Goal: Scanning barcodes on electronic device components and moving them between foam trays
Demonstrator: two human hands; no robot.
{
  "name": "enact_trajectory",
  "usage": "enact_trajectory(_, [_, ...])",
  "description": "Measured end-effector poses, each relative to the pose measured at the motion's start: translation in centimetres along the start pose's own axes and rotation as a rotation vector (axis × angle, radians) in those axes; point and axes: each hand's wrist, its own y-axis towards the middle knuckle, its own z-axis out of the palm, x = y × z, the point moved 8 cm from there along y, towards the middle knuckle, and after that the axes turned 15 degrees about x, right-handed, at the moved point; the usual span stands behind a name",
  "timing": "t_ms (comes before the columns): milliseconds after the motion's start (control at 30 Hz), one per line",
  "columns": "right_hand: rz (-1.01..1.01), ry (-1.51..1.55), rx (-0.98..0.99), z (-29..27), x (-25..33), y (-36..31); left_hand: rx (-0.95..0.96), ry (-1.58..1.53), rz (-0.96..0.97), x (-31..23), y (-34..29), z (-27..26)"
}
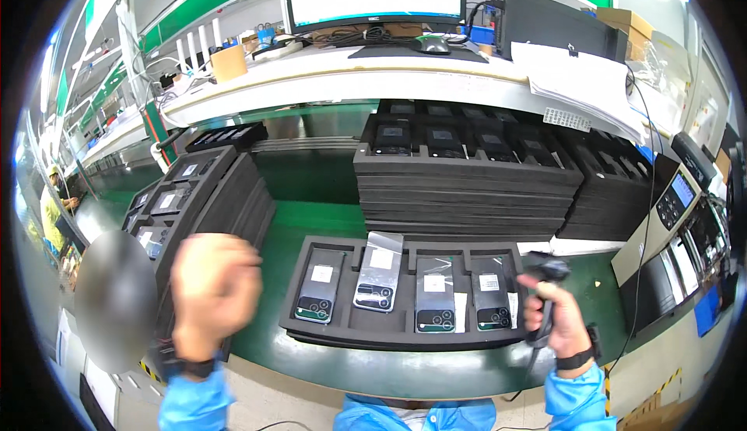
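Right hand (554, 318): closed round the grip of a black handheld scanner (547, 275), its head tipped toward 9 o'clock, just beside the tray's right edge.
Left hand (212, 287): raised and blurred at 8 o'clock of the tray, holding nothing that shows; whether the fingers are curled or spread, I cannot tell.
Foam tray (405, 334): black, lying on the green worktop (311, 221), four phones in its pockets, backs up.
Second phone (379, 271): sits askew, its top end riding over the tray's far rim.
Nearest phone (492, 293): at 9 o'clock of the scanner.
Doing it well: I judge the scanner head should square up to each white label, with the left hand kept off the labels.
Tray stacks (467, 190): well behind, at 12 o'clock.
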Motion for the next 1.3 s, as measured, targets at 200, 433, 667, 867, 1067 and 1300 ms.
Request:
enact_trajectory(200, [0.208, -0.155, 0.329, 12.4, -8.8, 7.6, 0.182, -0.54, 0.055, -4.1, 7.4, 17.6])
enact_trajectory(433, [0.282, -0.18, 0.307, 15.8, -12.4, 11.4, 0.335, -0.681, -0.036, -2.5, 9.7, 26.9])
enact_trajectory(667, [0.192, -0.307, 0.361, 13.5, -8.7, 7.4, 0.395, -0.645, -0.071, -3.4, 8.5, 28.6])
enact_trajectory(867, [-0.009, -0.586, -0.169, 1.2, -0.4, -2.3, 0.44, -0.615, -0.13, -3.2, 7.7, 28.0])
enact_trajectory(1067, [-0.216, -0.752, -0.729, -13.4, 4.2, -7.7, 0.552, -0.483, -0.094, -4.1, 7.2, 29.3])
enact_trajectory(1300, [-0.092, -0.943, -0.803, -20.1, 4.9, -5.7, 0.64, -0.363, -0.049, -4.8, 7.2, 29.8])
